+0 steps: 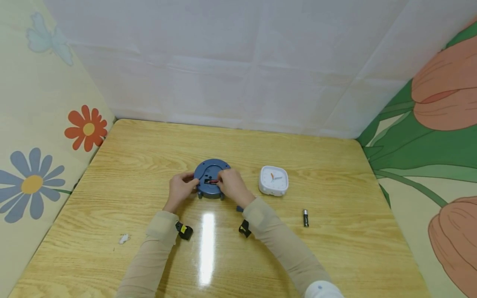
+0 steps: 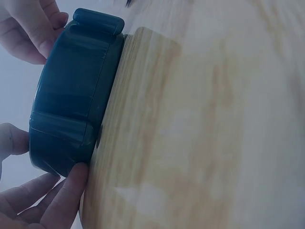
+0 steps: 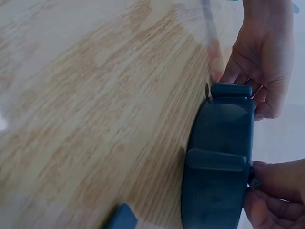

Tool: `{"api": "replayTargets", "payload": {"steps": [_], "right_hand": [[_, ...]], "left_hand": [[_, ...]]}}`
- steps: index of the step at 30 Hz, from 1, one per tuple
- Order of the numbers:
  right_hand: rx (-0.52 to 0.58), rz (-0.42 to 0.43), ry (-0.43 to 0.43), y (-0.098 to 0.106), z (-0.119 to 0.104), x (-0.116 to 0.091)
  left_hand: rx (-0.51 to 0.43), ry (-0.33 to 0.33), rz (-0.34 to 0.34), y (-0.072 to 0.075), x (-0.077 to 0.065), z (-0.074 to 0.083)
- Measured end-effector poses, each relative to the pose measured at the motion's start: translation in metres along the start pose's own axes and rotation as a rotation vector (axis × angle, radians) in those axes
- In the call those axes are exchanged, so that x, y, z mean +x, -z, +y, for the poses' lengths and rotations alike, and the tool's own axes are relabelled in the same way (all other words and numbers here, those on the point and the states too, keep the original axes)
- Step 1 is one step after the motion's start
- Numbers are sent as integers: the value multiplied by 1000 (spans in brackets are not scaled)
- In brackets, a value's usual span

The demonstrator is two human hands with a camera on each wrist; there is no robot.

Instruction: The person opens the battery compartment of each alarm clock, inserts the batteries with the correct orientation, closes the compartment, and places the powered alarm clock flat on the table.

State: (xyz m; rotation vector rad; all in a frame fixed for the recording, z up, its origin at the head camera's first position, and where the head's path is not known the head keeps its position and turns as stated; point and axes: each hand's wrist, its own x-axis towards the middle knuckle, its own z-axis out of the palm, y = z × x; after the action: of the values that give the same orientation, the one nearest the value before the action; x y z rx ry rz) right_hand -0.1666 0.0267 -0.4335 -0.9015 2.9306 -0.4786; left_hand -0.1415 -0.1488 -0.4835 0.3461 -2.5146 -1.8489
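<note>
A round dark blue clock [image 1: 211, 164] lies face down on the table, its back with an uncovered battery slot turned up and two stubby feet toward me. My left hand [image 1: 179, 191] grips its left rim, thumb on the back and fingers around the side. At the slot, my right hand [image 1: 234, 187] pinches a small dark, reddish battery [image 1: 213, 181], mostly hidden by the fingers. The right wrist view shows thumb and fingertip closed on its dark end [image 3: 254, 179]. A small blue piece [image 3: 121, 218], like a battery cover, lies near the right wrist.
To the right of the clock stands a white square alarm clock [image 1: 273, 181]. A black battery with a silver end [image 1: 306, 218] lies further right and nearer to me. A small white scrap [image 1: 124, 239] is on the left. White cloth [image 1: 231, 91] hangs behind the wooden table [image 1: 149, 145].
</note>
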Motion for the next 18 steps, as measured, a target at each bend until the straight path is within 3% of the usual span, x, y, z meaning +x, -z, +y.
{"api": "replayTargets", "payload": {"steps": [18], "right_hand": [[-11, -13, 12, -3, -3, 3]], "left_hand": [[6, 0, -3, 1, -1, 1]]}}
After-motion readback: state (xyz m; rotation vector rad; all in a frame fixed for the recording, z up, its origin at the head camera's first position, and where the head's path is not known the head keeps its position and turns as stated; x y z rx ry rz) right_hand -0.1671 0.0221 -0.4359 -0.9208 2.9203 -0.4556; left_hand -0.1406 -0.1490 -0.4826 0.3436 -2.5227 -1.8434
